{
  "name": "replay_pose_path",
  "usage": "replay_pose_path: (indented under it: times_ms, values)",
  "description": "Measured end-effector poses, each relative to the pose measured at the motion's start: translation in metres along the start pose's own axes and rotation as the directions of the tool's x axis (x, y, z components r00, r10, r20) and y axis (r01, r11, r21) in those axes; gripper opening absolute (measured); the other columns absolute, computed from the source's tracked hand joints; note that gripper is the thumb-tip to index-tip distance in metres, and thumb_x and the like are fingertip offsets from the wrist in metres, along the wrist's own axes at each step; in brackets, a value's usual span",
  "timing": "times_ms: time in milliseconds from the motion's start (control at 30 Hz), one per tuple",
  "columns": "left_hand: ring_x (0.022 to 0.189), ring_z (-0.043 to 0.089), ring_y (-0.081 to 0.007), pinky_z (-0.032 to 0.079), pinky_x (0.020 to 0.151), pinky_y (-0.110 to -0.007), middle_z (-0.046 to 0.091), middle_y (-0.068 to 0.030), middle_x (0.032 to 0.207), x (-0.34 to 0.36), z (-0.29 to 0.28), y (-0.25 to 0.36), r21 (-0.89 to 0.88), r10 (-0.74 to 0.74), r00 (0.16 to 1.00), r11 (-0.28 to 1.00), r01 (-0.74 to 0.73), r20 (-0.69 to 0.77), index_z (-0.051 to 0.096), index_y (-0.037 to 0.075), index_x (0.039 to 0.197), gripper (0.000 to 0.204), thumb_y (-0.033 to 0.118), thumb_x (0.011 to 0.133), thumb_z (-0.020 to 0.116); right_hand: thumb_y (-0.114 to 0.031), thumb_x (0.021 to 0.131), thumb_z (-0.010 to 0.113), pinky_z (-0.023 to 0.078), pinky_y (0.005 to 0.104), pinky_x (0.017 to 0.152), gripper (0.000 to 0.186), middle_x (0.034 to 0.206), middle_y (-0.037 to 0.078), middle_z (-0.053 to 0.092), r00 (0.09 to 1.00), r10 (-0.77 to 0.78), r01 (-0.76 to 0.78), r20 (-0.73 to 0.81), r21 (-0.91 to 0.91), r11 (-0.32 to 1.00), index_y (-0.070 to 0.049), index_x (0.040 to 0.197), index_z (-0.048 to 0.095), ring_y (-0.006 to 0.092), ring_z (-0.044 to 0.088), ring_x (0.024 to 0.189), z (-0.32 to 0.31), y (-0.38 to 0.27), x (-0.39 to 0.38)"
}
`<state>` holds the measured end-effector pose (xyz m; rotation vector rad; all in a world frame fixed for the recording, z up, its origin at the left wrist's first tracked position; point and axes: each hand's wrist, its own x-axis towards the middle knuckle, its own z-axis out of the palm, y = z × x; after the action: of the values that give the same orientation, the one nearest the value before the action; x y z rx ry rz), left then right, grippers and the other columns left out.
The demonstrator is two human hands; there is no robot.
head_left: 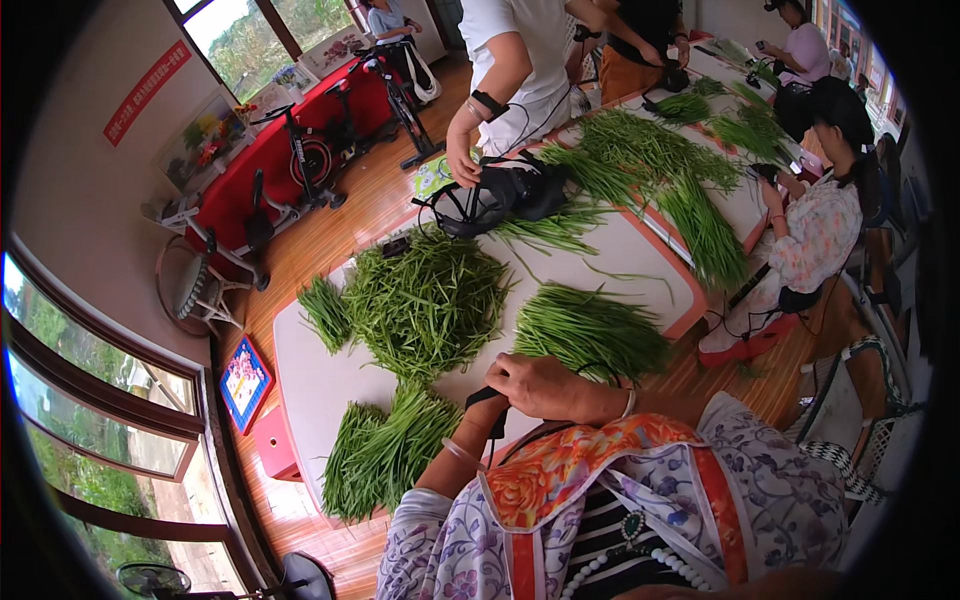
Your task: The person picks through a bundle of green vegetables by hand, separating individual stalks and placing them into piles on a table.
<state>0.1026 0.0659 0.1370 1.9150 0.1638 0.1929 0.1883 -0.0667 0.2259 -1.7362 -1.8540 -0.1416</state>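
My right hand (545, 386) is closed at my left wrist, its fingers pinching a black strap (484, 396) that goes round the wrist. My left hand (486, 412) is mostly covered by the right one and the strap, so its fingers do not show. A black piece hangs below the strap. Just beyond my hands lies a bundle of long green stalks like chives (590, 335). A loose heap of the green stalks (425, 305) is further left, and two more bundles (390, 450) lie beside my left forearm.
The pale table (305, 375) has rounded, pink-edged corners. Across it, a person in white (515, 60) handles black straps and gear (500, 195). Another person (815, 225) sits at right near more stalks. A pink stool (275, 445), a blue board (245, 385) and exercise bikes (310, 155) stand left.
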Motion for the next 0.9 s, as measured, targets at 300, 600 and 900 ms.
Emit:
replay_pose_path:
  times_ms: [300,600,900]
  values:
    - [0.099,0.059,-0.0244,0.046,0.088,-0.030,0.063,-0.0100,0.105,-0.042,0.037,-0.002,0.046,-0.075,0.970,0.997,0.067,0.229,0.061,0.004,0.115,0.026,0.018,0.093,0.058,-0.010,0.076,0.065,0.055,0.0380,0.054,0.012,0.086,0.010,0.057,0.995,0.006,-0.002,0.103,-0.037,0.999,-0.004,0.081,0.056,0.0276,0.066,0.070,-0.004,0.001,0.001]
    - [0.102,0.061,-0.0192,0.049,0.086,-0.030,0.065,-0.0143,0.114,-0.084,0.014,-0.089,0.539,-0.136,0.855,0.822,-0.185,0.501,0.064,0.003,0.118,0.030,0.002,0.089,0.055,-0.011,0.084,0.061,0.051,0.0395,0.076,0.020,0.099,0.013,0.065,0.836,-0.358,0.034,0.416,0.611,0.791,-0.003,0.101,0.068,0.0324,0.063,0.088,0.009,0.013,0.019]
    - [0.101,0.062,-0.0181,0.048,0.081,-0.024,0.064,-0.0106,0.104,-0.062,0.018,0.030,0.601,-0.103,0.784,0.705,-0.377,0.613,0.064,0.002,0.111,0.022,0.001,0.094,0.050,-0.009,0.070,0.064,0.052,0.0412,0.077,0.034,0.096,0.018,0.069,0.697,-0.128,-0.194,0.705,0.357,0.914,-0.003,0.103,0.068,0.0343,0.065,0.092,-0.001,0.023,0.023]
